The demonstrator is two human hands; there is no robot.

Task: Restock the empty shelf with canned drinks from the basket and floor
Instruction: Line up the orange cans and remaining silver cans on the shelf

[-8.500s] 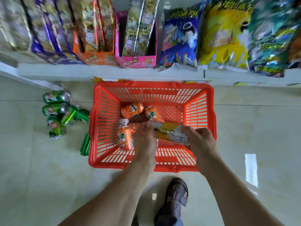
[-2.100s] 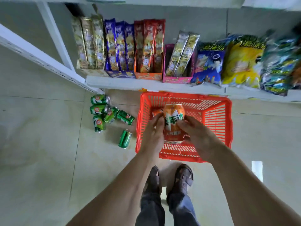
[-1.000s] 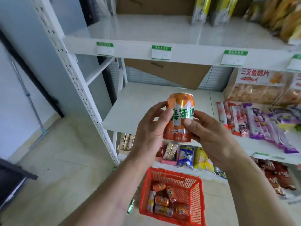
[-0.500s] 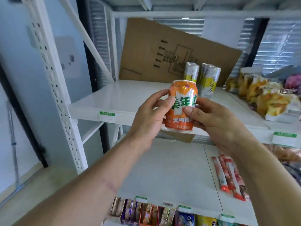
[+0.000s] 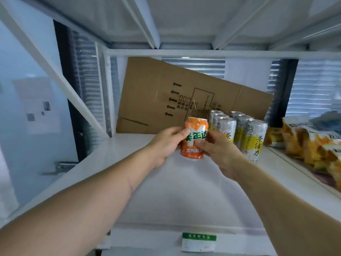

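An orange drink can (image 5: 196, 133) with green lettering is upright between both my hands, just above the white shelf (image 5: 144, 191). My left hand (image 5: 164, 145) grips its left side, thumb on the front. My right hand (image 5: 217, 152) grips its right side, thumb on the lower front. Right behind it several tall silver-and-yellow cans (image 5: 239, 132) stand in rows on the shelf. The basket and the floor cans are out of view.
A flattened cardboard box (image 5: 166, 97) leans against the shelf's back. Orange snack bags (image 5: 310, 145) fill the right part of the shelf. A slanted white brace (image 5: 60, 84) runs on the left. A green price tag (image 5: 199, 241) sits on the front edge.
Both hands have carried the orange can from the basket up to the upper shelf and forward, now low over the shelf beside the silver cans.
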